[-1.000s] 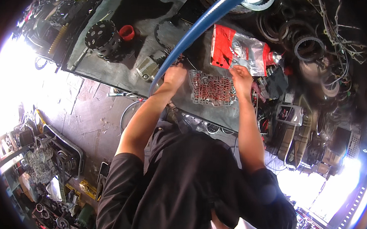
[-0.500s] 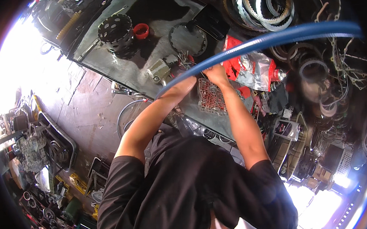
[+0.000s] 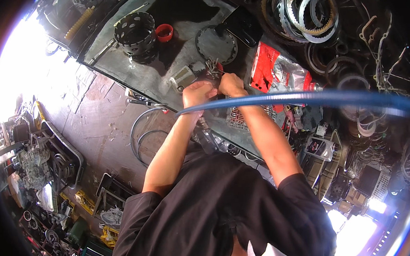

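Observation:
Over the metal workbench point(image 3: 100, 52), my left hand point(image 3: 197, 94) and my right hand point(image 3: 232, 85) face each other, a small gap apart. Both have their fingers drawn in; whatever they pinch is too small or hidden to make out. Just beyond them stands a small red cup of metal pins or bolts point(image 3: 214, 68). A silver metal housing point(image 3: 182, 78) lies by my left hand. Beneath my right forearm a channelled metal plate, like a valve body point(image 3: 236, 119), is partly covered. A blue hose point(image 3: 296, 98) passes in front of both forearms, hiding part of them.
Toward the back stand a perforated black drum point(image 3: 135, 34), a red ring-shaped cup point(image 3: 164, 33) and a round toothed plate point(image 3: 216, 44). A red and clear plastic bag point(image 3: 276, 71) lies to the right. Clutch rings point(image 3: 312, 11) pile up at the far right.
The blue hose has swung from a slant to nearly level and lower in view. My left hand, mostly hidden behind it before, now shows beside my right hand.

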Action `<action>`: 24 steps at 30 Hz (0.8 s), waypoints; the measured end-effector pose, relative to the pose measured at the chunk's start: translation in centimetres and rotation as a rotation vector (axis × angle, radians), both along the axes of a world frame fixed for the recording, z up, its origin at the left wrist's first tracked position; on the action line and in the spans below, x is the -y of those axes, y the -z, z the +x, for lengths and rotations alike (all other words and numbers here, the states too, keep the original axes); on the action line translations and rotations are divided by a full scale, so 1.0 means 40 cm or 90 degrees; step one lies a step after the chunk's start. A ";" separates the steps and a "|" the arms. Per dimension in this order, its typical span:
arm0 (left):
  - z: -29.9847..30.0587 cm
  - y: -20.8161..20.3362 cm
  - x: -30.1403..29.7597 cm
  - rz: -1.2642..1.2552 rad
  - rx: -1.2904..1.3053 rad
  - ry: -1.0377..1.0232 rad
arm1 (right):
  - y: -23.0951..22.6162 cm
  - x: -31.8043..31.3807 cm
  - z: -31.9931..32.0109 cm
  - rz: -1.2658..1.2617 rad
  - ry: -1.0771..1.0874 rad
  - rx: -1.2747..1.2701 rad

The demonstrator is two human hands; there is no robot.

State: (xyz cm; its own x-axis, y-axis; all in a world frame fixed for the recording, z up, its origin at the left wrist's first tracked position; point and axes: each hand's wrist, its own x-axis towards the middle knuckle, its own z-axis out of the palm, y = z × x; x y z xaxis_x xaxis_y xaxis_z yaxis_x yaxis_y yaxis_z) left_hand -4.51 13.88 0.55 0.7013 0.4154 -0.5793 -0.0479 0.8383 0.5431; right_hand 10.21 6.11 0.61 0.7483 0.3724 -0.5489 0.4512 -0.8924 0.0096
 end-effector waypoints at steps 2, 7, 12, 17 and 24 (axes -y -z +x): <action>-0.003 0.005 -0.008 -0.044 0.054 -0.022 | 0.008 0.008 -0.006 0.030 0.015 0.006; 0.006 0.012 -0.020 -0.050 0.074 -0.022 | 0.020 0.015 -0.008 0.043 0.050 0.004; 0.020 0.026 -0.022 -0.074 0.045 -0.028 | 0.003 -0.008 -0.025 -0.002 0.074 -0.006; 0.014 0.036 -0.026 -0.060 0.084 -0.010 | -0.006 -0.014 -0.048 0.022 0.075 0.009; 0.010 0.046 -0.024 -0.039 0.057 0.026 | 0.028 0.012 -0.023 0.094 0.084 0.044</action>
